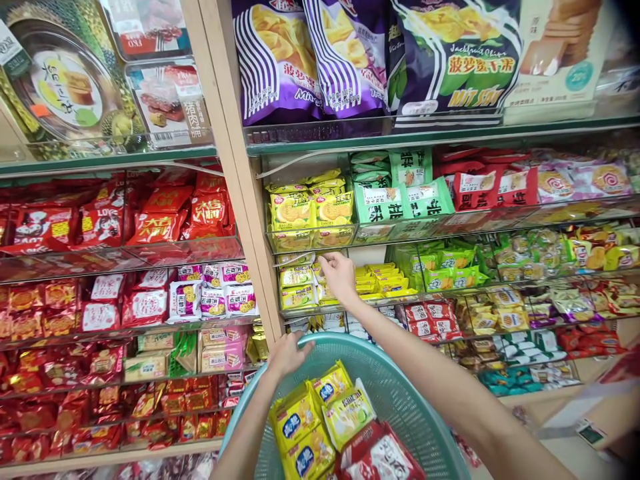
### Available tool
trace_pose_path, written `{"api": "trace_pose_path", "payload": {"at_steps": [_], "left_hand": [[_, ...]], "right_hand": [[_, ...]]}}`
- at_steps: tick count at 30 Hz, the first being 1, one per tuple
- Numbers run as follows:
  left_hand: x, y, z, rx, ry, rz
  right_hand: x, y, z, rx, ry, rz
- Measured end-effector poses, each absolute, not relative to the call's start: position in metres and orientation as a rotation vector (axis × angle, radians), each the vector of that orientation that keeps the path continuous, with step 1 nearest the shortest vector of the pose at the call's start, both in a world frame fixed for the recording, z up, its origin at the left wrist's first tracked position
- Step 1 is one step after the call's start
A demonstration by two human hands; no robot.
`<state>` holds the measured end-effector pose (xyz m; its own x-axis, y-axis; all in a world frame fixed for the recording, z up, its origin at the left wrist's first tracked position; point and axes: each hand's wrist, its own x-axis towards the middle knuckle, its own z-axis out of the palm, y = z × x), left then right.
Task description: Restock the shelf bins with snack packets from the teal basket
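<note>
My left hand (289, 355) is closed over the far rim of a teal plastic basket (420, 373). Inside the basket lie several yellow snack packets (303, 427), a pale green and white packet marked lemon (349, 415) and a red and white packet (383, 457). My right hand (339, 277) reaches into a shelf compartment, its fingers curled in a pinch. Whatever is between them, if anything, is hidden. Right at those fingers sit yellow and white lemon packets (296, 287), with a row of yellow packets (383, 279) on the other side of the hand.
Above my right hand, a shelf carries yellow cracker packets (315, 210) and green packets (403, 200). Large purple chip bags (280, 60) stand higher. A wooden upright (240, 167) divides the racks; red packets (163, 213) fill the left one. Clear shelf fronts edge the compartments.
</note>
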<state>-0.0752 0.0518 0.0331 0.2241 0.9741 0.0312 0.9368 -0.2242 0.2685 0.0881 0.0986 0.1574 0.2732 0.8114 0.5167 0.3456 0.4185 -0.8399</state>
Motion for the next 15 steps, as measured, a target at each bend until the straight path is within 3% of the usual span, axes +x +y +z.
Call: {"api": "trace_pose_path", "payload": {"at_steps": [5, 15], "left_hand": [[-0.076, 0.051, 0.033, 2.293, 1.812, 0.286], [-0.079, 0.052, 0.029, 2.307, 1.787, 0.317]], "right_hand": [[0.082, 0.108, 0.17, -1.117, -1.025, 0.877], [0.078, 0.118, 0.181, -1.195, -0.965, 0.996]]}}
